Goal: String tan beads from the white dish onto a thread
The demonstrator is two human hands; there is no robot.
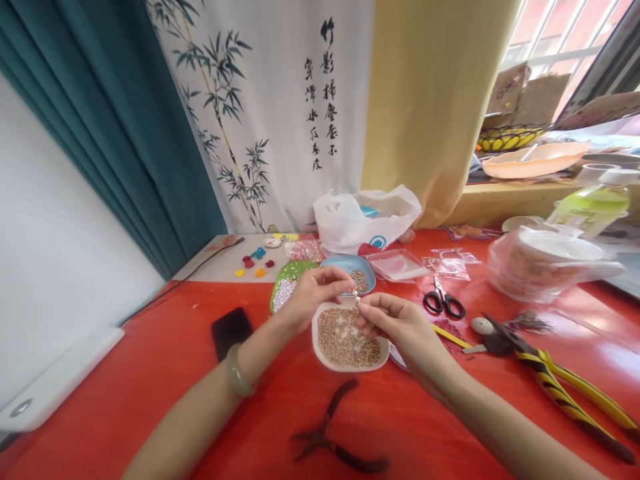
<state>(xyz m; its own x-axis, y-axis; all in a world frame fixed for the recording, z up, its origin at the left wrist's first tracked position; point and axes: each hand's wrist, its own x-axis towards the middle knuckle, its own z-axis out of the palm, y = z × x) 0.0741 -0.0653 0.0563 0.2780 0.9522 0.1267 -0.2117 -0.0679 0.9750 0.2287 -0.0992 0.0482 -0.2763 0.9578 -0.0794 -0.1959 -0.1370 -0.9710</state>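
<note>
My left hand point(316, 291) and my right hand point(395, 324) meet above a white dish point(320, 350) full of small brown beads. Both hands are closed in a pinch around a tiny white bead point(355, 294) held between their fingertips; any thread is too fine to make out. A pale green bangle point(237, 371) sits on my left wrist. Behind the hands lie a green dish point(289, 273) with pale beads and a blue dish point(345, 263) with brownish beads.
On the red table are dark pliers point(333, 437) near the front, a black phone point(231, 330), black scissors point(444, 301), yellow-handled cutters point(560, 383), a white plastic bag point(365, 217), clear packets point(400, 265), and stacked plates in plastic point(547, 263).
</note>
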